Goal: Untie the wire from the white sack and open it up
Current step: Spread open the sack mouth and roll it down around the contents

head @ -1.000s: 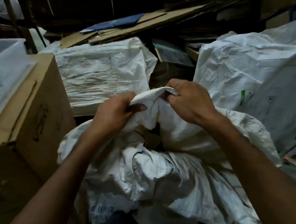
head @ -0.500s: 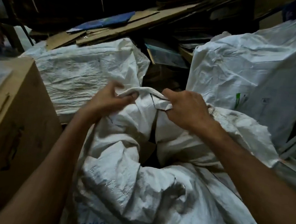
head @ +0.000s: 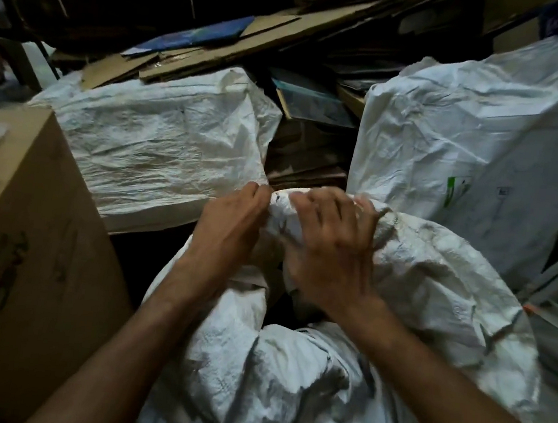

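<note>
White sack crumpled at centre, beside cardboard box; left hand fingers closed on sack's top edge; right hand blurred, fingers apparently curled over same edge; wire not discernible.

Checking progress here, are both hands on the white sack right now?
Yes, the left hand and right hand both grip the white sack at its top.

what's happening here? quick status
A person is working at the top of a white sack in front of them. The left hand and right hand both grip its bunched fabric. No wire shows in this view. A cardboard box stands at left, and more white sacks sit behind.
</note>
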